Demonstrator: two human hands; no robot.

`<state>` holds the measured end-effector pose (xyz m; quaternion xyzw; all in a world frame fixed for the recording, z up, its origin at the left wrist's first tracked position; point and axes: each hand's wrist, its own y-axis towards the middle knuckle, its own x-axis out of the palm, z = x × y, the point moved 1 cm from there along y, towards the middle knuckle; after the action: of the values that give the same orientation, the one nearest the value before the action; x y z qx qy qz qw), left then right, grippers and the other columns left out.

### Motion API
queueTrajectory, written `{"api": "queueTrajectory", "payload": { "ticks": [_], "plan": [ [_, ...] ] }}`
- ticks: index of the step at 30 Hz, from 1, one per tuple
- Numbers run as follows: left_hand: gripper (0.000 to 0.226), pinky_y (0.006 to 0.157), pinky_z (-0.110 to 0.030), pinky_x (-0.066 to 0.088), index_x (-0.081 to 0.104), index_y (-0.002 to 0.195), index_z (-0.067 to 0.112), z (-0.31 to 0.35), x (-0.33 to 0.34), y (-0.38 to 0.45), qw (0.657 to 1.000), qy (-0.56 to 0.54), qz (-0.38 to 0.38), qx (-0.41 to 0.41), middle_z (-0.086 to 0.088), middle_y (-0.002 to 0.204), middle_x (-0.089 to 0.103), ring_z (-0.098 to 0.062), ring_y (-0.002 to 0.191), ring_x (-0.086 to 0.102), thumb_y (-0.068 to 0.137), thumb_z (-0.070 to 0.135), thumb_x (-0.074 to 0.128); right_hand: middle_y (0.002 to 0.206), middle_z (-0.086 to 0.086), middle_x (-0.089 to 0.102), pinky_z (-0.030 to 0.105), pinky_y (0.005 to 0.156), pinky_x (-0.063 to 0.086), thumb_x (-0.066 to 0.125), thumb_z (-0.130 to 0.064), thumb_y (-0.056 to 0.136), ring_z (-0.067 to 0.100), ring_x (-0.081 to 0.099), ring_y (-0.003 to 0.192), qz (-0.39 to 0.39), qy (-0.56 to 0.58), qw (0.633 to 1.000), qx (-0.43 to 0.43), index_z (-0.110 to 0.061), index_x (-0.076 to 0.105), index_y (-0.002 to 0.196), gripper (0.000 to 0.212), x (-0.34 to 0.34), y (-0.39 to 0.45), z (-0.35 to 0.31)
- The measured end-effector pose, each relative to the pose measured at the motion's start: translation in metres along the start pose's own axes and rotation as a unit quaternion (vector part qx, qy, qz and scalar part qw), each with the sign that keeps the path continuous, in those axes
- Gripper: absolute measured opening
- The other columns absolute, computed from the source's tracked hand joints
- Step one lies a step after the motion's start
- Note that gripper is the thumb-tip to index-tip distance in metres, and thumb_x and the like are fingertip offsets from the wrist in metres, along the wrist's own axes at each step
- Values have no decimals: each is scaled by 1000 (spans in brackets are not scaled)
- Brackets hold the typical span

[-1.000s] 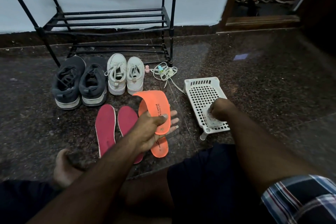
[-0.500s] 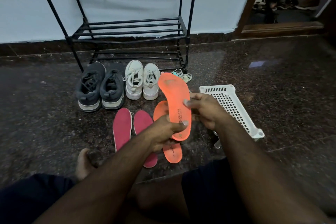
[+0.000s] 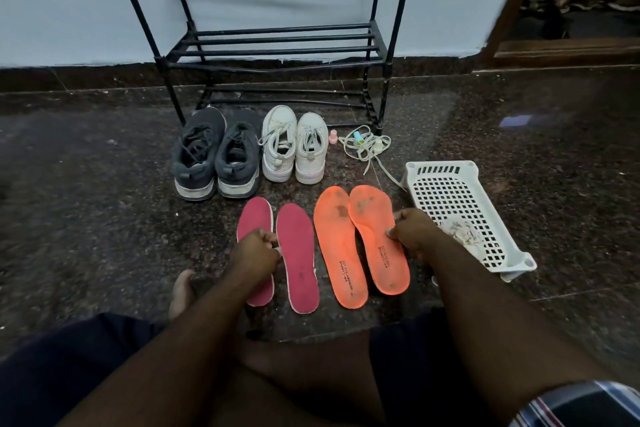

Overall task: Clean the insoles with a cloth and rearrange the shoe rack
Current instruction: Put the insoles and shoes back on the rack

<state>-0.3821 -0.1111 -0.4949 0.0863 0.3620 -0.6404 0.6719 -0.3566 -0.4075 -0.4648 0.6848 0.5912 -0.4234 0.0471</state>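
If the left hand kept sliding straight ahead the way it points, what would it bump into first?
Probably the dark grey sneakers. The left hand rests on the left red insole, pointing up along it, and the sneakers' heels sit just beyond its tip. Depth is hard to judge.

Both bare forearms reach forward and down from bottom of frame. Left hand (image 3: 256, 251) knuckles up, fingers curled, fingertips pinched together at its right edge; what they pinch can't be told. Right hand (image 3: 414, 232) fingers curled, thumb forward, gripping. Right upper arm in plaid sleeve (image 3: 581, 404). Bare foot (image 3: 180, 293) beside left wrist. Legs crossed, dark shorts.
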Motion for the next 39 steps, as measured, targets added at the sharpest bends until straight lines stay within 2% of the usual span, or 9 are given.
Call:
{"api": "queueTrajectory", "payload": {
  "ticks": [5,9,13,16,21,27,32,36,39],
  "plan": [
    [17,64,-25,38,60,89,20,-8,0,1,999,42,18,-20,2,84,64,-21,85,63,83,9,71,107,19,68,33,79,50,58,-13,84,33,65,101,32,-211,977,-10,2,65,105,26,3,-11,-10],
    [21,85,-31,50,61,93,23,-17,-4,5,994,80,49,-49,-4,104,70,-26,99,65,80,18,77,113,14,68,32,86,49,65,-26,86,31,63,107,26,-209,975,-73,-4,65,115,37,19,-24,-39],
    [47,100,-41,47,59,126,15,-20,-10,-1,979,173,62,-88,-12,131,59,-32,121,58,83,24,75,90,15,71,37,76,57,75,-24,77,32,69,89,-88,-187,976,-70,-4,66,93,27,63,-37,-57],
    [64,103,-44,44,46,138,8,-22,-11,-6,968,197,48,-151,-17,139,49,-34,129,51,85,32,73,74,8,64,30,66,49,76,-35,76,29,66,81,-98,-212,970,-73,-11,57,73,32,93,-50,-55],
    [63,105,-44,45,43,136,7,-25,-13,-6,966,177,25,-187,-15,142,52,-32,131,52,86,30,73,109,8,67,30,74,44,77,-44,76,27,63,105,-58,-243,965,-83,-10,61,108,50,122,-69,-51],
    [55,103,-42,48,45,133,6,-25,-13,-10,973,126,31,-193,-17,136,56,-33,126,56,86,20,71,117,7,62,36,84,49,74,-34,79,29,62,110,-36,-244,968,-49,-13,50,115,49,145,-77,-49],
    [39,91,-47,57,62,121,11,-33,-15,0,982,-10,-30,-186,-15,119,67,-32,108,67,83,3,65,108,10,66,33,77,52,73,-25,77,30,65,99,-82,-116,990,-15,-11,59,107,37,142,-67,-50],
    [38,65,-40,57,57,106,22,-17,-25,-22,943,-221,-95,-229,-5,94,71,-20,76,67,91,-13,53,95,17,71,52,66,60,72,-4,80,27,70,74,-126,106,986,28,-10,61,87,14,125,-67,-49],
    [39,64,-38,60,57,116,23,-8,-34,-31,938,-263,-121,-190,-4,97,74,-18,73,70,93,-8,57,75,8,69,26,47,55,67,1,87,11,63,49,-141,232,962,32,-6,60,107,22,103,-78,-55]
  ]
}}
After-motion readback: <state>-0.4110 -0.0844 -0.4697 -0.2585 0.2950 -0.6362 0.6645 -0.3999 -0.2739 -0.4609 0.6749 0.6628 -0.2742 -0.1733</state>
